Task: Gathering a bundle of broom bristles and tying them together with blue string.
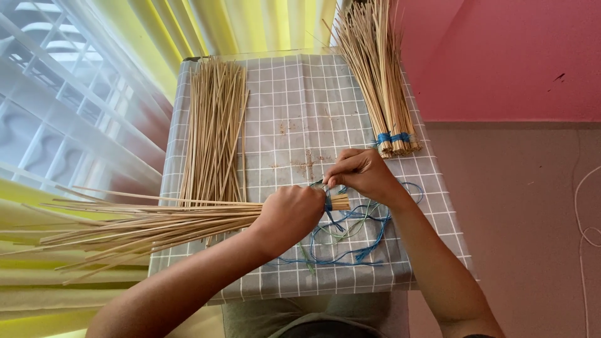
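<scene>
My left hand (289, 216) is closed around a bundle of thin pale sticks (144, 225) that fans out to the left past the table's edge. The bundle's cut ends (341, 201) poke out to the right of my fist. My right hand (362, 174) pinches a blue string (328, 201) that wraps the bundle near those ends. Loose blue and green string (350, 241) lies tangled on the cloth just below both hands.
A small table under a grey checked cloth (300, 112) carries a loose pile of sticks (216, 125) on the left and a bundle tied with blue string (385, 94) at the back right. Yellow curtains (238, 25) hang behind, a pink wall (501, 56) stands at right.
</scene>
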